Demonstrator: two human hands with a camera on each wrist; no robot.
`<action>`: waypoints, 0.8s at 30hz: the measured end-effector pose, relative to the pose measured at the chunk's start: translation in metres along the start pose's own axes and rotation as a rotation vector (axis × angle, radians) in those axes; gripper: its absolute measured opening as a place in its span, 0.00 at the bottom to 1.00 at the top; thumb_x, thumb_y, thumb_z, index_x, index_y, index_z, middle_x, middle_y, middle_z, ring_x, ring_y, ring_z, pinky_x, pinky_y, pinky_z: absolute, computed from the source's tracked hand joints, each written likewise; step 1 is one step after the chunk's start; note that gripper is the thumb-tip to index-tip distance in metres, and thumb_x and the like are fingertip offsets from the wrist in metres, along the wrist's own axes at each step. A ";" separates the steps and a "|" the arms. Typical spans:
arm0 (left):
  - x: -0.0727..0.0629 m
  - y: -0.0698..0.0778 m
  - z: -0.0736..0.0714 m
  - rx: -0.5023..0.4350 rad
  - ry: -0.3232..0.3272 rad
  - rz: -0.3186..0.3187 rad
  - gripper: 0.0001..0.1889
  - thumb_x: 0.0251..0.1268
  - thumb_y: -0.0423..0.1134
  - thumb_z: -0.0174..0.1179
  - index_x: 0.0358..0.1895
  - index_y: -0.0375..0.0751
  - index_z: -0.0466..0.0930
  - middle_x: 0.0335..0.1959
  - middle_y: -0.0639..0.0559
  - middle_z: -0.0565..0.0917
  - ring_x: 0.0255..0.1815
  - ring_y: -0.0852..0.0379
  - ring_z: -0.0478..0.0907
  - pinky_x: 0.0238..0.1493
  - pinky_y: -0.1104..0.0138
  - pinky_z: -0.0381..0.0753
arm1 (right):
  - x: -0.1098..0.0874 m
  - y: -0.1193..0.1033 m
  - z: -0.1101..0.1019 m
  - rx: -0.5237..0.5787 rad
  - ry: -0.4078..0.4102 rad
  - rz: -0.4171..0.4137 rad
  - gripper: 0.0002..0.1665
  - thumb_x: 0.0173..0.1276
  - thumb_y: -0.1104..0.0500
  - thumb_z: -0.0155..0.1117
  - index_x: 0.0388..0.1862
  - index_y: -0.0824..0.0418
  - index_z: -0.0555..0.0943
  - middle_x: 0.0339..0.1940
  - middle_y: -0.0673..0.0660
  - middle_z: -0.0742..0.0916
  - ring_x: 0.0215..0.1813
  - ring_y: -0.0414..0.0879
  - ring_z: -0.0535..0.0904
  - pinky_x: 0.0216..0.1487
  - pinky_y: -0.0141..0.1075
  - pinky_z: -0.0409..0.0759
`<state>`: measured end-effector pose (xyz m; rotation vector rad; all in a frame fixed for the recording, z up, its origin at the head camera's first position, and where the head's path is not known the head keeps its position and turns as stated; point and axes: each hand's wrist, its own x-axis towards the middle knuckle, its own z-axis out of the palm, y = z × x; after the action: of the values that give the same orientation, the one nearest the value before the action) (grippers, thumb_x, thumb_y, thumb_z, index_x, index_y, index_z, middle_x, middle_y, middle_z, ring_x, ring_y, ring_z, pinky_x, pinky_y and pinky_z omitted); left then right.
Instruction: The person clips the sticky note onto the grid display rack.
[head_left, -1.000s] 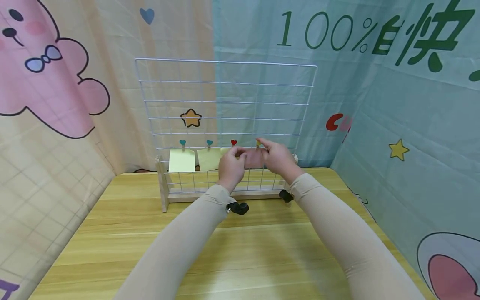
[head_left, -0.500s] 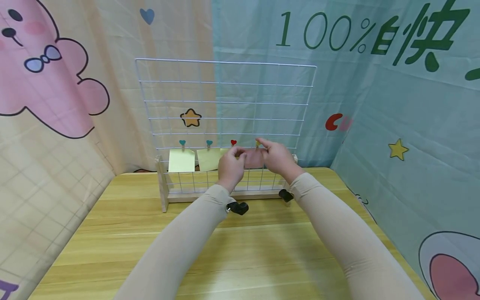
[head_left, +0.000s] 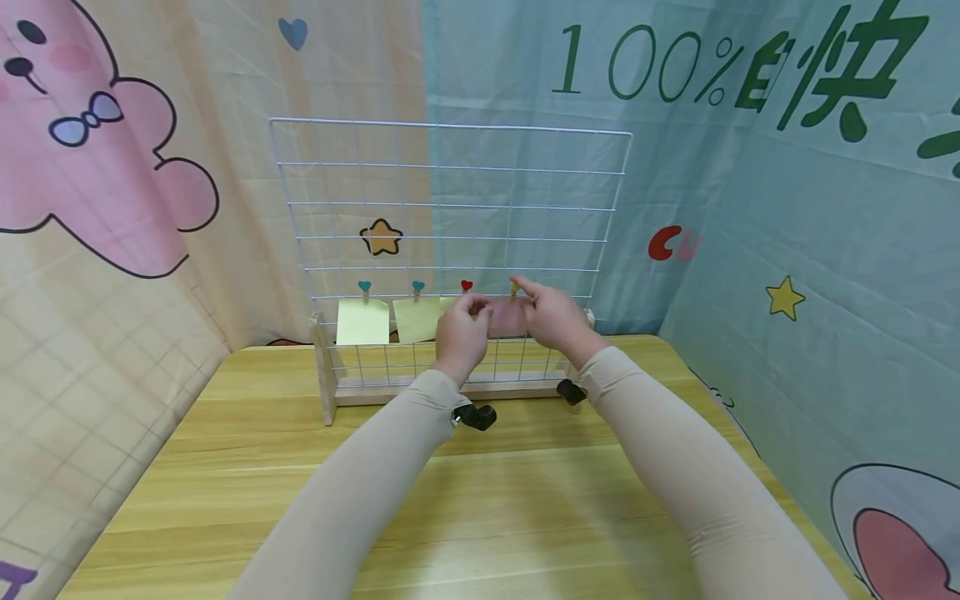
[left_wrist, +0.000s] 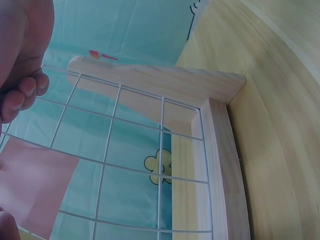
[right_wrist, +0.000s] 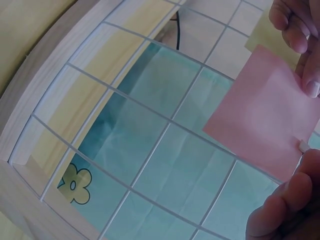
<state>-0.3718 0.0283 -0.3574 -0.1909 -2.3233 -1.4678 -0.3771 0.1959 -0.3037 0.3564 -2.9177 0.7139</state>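
Observation:
In the head view a pink paper note lies against the white wire grid, low on its right half. My left hand pinches the note by its left edge, thumb against the paper in the right wrist view. With thumb and index finger my right hand pinches a small yellow-topped clip at the note's upper edge. The clip's pale tip shows on the paper beside my right fingers. A red heart clip sits just above my left fingertips.
Two pale yellow notes hang to the left, the outer note and the inner note, under teal heart clips. A wooden base holds the grid upright on the wooden table. Printed curtains stand behind and at the sides.

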 end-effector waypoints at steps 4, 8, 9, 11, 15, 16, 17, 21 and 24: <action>0.000 0.000 0.000 0.009 0.004 -0.008 0.10 0.80 0.43 0.60 0.56 0.47 0.86 0.51 0.51 0.89 0.51 0.50 0.85 0.49 0.57 0.86 | 0.001 0.000 -0.001 0.002 -0.006 -0.002 0.33 0.86 0.57 0.45 0.86 0.41 0.59 0.11 0.50 0.69 0.14 0.43 0.61 0.20 0.36 0.68; -0.001 0.000 -0.001 0.014 0.011 -0.018 0.11 0.80 0.44 0.60 0.57 0.48 0.85 0.51 0.51 0.89 0.50 0.51 0.85 0.49 0.57 0.86 | 0.001 0.000 -0.001 0.017 -0.015 -0.005 0.34 0.86 0.57 0.45 0.86 0.40 0.59 0.11 0.50 0.70 0.14 0.43 0.61 0.20 0.36 0.68; -0.001 -0.001 -0.001 0.017 0.012 -0.017 0.11 0.80 0.44 0.60 0.57 0.48 0.85 0.51 0.51 0.89 0.50 0.51 0.85 0.48 0.57 0.86 | 0.002 0.000 -0.001 0.017 -0.016 -0.009 0.34 0.86 0.56 0.45 0.86 0.40 0.58 0.11 0.50 0.70 0.14 0.43 0.61 0.20 0.35 0.68; -0.003 -0.001 -0.003 0.027 0.015 -0.013 0.11 0.80 0.45 0.60 0.57 0.48 0.85 0.50 0.52 0.89 0.49 0.51 0.86 0.48 0.57 0.86 | 0.001 -0.001 -0.001 0.025 -0.020 -0.012 0.34 0.86 0.56 0.45 0.87 0.40 0.58 0.11 0.50 0.70 0.14 0.42 0.61 0.20 0.35 0.68; -0.006 -0.003 -0.007 0.046 0.004 0.006 0.12 0.80 0.46 0.60 0.58 0.50 0.84 0.50 0.54 0.89 0.49 0.51 0.86 0.47 0.57 0.85 | 0.000 -0.003 -0.002 0.038 -0.029 -0.005 0.34 0.86 0.56 0.44 0.87 0.40 0.57 0.11 0.50 0.70 0.14 0.43 0.61 0.19 0.35 0.68; -0.008 -0.003 -0.009 0.052 0.000 0.011 0.12 0.80 0.46 0.60 0.58 0.50 0.84 0.50 0.54 0.89 0.49 0.51 0.86 0.46 0.57 0.85 | -0.001 -0.003 -0.002 0.042 -0.031 -0.003 0.34 0.86 0.55 0.44 0.87 0.40 0.56 0.11 0.50 0.70 0.13 0.43 0.60 0.19 0.35 0.68; -0.009 -0.003 -0.010 0.059 -0.006 0.017 0.12 0.80 0.47 0.60 0.58 0.51 0.84 0.50 0.54 0.89 0.48 0.52 0.86 0.46 0.57 0.85 | -0.001 -0.003 -0.002 0.043 -0.032 -0.002 0.34 0.87 0.55 0.44 0.87 0.40 0.56 0.11 0.50 0.70 0.13 0.43 0.60 0.18 0.35 0.68; -0.015 -0.004 -0.019 0.096 -0.037 0.043 0.13 0.80 0.48 0.60 0.60 0.52 0.83 0.51 0.55 0.89 0.45 0.53 0.87 0.41 0.59 0.84 | -0.001 -0.003 -0.001 0.034 -0.029 -0.007 0.34 0.87 0.54 0.44 0.87 0.41 0.55 0.11 0.51 0.72 0.13 0.43 0.61 0.18 0.36 0.69; -0.020 -0.006 -0.026 0.128 -0.070 0.062 0.13 0.80 0.48 0.61 0.60 0.52 0.83 0.50 0.56 0.89 0.41 0.54 0.87 0.36 0.60 0.82 | -0.001 -0.002 -0.001 0.027 -0.028 -0.007 0.34 0.87 0.53 0.45 0.87 0.40 0.55 0.11 0.51 0.72 0.13 0.43 0.61 0.19 0.36 0.69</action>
<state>-0.3488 0.0041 -0.3601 -0.2807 -2.4345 -1.2977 -0.3754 0.1946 -0.3021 0.3821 -2.9339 0.7543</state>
